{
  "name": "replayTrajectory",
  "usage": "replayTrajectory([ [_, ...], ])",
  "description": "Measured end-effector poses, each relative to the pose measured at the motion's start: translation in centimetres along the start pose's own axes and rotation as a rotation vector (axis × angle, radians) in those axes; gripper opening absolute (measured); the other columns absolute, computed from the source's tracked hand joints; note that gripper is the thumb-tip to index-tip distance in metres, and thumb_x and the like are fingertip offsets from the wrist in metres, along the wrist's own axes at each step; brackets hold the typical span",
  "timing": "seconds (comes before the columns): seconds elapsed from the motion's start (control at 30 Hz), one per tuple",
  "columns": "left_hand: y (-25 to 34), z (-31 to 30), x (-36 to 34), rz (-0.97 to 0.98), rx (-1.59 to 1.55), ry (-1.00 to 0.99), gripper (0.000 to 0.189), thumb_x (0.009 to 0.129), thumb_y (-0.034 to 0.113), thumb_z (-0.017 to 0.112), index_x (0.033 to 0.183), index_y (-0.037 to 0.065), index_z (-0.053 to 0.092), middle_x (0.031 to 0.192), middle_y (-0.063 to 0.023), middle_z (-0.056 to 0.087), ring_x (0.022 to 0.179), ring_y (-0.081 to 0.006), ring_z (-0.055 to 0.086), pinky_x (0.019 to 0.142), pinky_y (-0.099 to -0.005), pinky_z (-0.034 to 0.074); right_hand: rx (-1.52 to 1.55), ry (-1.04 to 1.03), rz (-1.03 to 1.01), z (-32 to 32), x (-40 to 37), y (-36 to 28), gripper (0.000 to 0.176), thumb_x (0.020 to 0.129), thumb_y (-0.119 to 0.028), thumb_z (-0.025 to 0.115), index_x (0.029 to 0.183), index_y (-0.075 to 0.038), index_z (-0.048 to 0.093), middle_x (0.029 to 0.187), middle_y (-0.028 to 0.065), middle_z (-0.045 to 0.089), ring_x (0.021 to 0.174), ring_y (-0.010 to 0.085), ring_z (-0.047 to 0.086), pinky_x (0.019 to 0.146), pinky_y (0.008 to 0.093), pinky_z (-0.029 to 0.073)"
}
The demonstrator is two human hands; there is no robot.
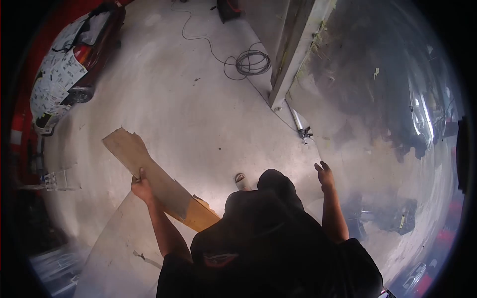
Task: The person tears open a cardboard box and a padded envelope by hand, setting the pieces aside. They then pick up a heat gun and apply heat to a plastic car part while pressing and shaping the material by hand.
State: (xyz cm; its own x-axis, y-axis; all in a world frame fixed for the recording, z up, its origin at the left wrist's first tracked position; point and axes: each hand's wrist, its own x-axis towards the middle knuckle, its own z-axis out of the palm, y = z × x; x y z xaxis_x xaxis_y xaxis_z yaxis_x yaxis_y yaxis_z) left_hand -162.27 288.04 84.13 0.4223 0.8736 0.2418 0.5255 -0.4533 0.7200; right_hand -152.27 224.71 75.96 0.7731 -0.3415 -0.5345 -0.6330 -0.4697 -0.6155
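My left hand (142, 189) grips the edge of a long brown piece of cardboard (161, 179), the thumb lying on its upper face. The cardboard slants from the upper left down toward my body, with torn edges and a more orange part at its lower end, which my dark shirt partly hides. Held out to the right, my right hand (325, 178) has its fingers apart and nothing in it. Beyond that hand, a pale tube-shaped tool with a black fitting (304, 132) lies on the floor.
A red car (82, 59) partly covered with newspaper stands at the upper left. A coiled cable or hose (252, 63) lies on the grey floor beside a metal post (293, 64). To the right is a hazy, shiny sheet-like surface (377, 99). A sandalled foot (241, 180) shows below me.
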Motion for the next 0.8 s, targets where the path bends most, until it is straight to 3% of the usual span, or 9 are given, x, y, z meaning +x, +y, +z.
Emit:
replayTrajectory([
  [0.07, 3.6, 3.1, 2.3, -0.027, -0.073, -0.028, 0.033, 0.088, 0.023, 0.069, 0.102, -0.007, 0.069, 0.092, -0.0178, 0.073, 0.082, -0.0234, 0.068, 0.077, -0.0353, 0.051, -0.020, -0.004, -0.017, 1.4, 1.6, -0.4, 0.066, 0.085, -0.040, 0.064, 0.134, 0.003, 0.051, 0.137, 0.0231, 0.053, 0.131, 0.0336, 0.047, 0.109, 0.0377, 0.033],
  [0.17, 8.3, 8.7, 6.2, -0.026, -0.253, -0.076, 0.031, 0.090, 0.021, 0.067, 0.102, -0.008, 0.069, 0.091, -0.0158, 0.072, 0.081, -0.0224, 0.067, 0.076, -0.0341, 0.051, -0.036, 0.022, -0.040, 3.3, 5.8, -0.7, 0.066, 0.085, -0.040, 0.064, 0.133, 0.004, 0.052, 0.131, 0.0218, 0.057, 0.123, 0.0317, 0.053, 0.102, 0.0369, 0.041],
  [0.3, 13.6, 16.8, 12.1, 0.031, -0.438, -0.160, 0.031, 0.093, 0.020, 0.064, 0.106, -0.008, 0.067, 0.096, -0.0140, 0.071, 0.083, -0.0203, 0.065, 0.077, -0.0327, 0.050, 0.017, -0.105, 0.067, 6.1, 15.1, 2.0, 0.059, 0.085, -0.041, 0.065, 0.130, -0.004, 0.057, 0.124, 0.0157, 0.062, 0.109, 0.0278, 0.058, 0.085, 0.0402, 0.048],
  [0.5, 22.5, 29.3, 21.4, 0.085, -0.432, -0.174, 0.034, 0.094, 0.024, 0.063, 0.108, -0.007, 0.066, 0.097, -0.0148, 0.071, 0.085, -0.0232, 0.066, 0.078, -0.0344, 0.050, -0.020, -0.170, 0.518, 8.4, 18.8, -5.8, 0.053, 0.089, -0.044, 0.063, 0.130, -0.011, 0.057, 0.134, 0.0102, 0.056, 0.113, 0.0341, 0.055, 0.080, 0.0495, 0.050],
  [0.6, 28.8, 36.8, 25.9, 0.151, -0.377, -0.133, 0.035, 0.093, 0.029, 0.062, 0.106, -0.004, 0.067, 0.095, -0.0176, 0.071, 0.085, -0.0295, 0.067, 0.077, -0.0381, 0.050, -0.144, -0.260, 0.428, 6.2, 21.3, -12.2, 0.050, 0.090, -0.040, 0.063, 0.130, -0.011, 0.057, 0.132, 0.0110, 0.056, 0.110, 0.0305, 0.056, 0.079, 0.0468, 0.050],
  [0.67, 31.8, 40.7, 27.7, 0.172, -0.248, -0.124, 0.036, 0.092, 0.034, 0.061, 0.102, -0.001, 0.067, 0.094, -0.0201, 0.070, 0.086, -0.0361, 0.067, 0.077, -0.0431, 0.050, -0.273, -0.251, 0.217, 5.5, 27.7, -8.5, 0.047, 0.089, -0.037, 0.063, 0.129, -0.012, 0.058, 0.105, 0.0095, 0.065, 0.083, 0.0211, 0.058, 0.066, 0.0382, 0.049],
  [0.7, 33.8, 42.9, 28.8, 0.166, -0.195, -0.130, 0.037, 0.091, 0.036, 0.061, 0.100, 0.001, 0.067, 0.094, -0.0211, 0.070, 0.087, -0.0388, 0.067, 0.076, -0.0455, 0.050, -0.090, -0.075, 0.120, 4.7, 28.0, -10.0, 0.046, 0.088, -0.035, 0.063, 0.127, -0.011, 0.060, 0.074, 0.0025, 0.058, 0.058, 0.0125, 0.045, 0.053, 0.0319, 0.041],
  [0.73, 35.4, 45.4, 29.8, 0.161, -0.205, -0.134, 0.037, 0.091, 0.036, 0.061, 0.100, 0.001, 0.067, 0.094, -0.0211, 0.070, 0.087, -0.0388, 0.067, 0.076, -0.0455, 0.050, -0.096, -0.064, 0.119, 3.8, 28.1, -12.4, 0.046, 0.088, -0.035, 0.063, 0.127, -0.011, 0.060, 0.074, 0.0025, 0.058, 0.058, 0.0125, 0.045, 0.053, 0.0319, 0.041],
  [0.8, 37.8, 50.2, 31.4, 0.192, -0.151, -0.077, 0.036, 0.089, 0.036, 0.061, 0.101, 0.002, 0.066, 0.094, -0.0194, 0.070, 0.087, -0.0400, 0.066, 0.076, -0.0475, 0.050, 0.080, 0.083, 0.064, 1.8, 27.1, -18.0, 0.050, 0.090, -0.033, 0.058, 0.121, 0.006, 0.060, 0.125, 0.0225, 0.061, 0.118, 0.0343, 0.056, 0.101, 0.0377, 0.041],
])
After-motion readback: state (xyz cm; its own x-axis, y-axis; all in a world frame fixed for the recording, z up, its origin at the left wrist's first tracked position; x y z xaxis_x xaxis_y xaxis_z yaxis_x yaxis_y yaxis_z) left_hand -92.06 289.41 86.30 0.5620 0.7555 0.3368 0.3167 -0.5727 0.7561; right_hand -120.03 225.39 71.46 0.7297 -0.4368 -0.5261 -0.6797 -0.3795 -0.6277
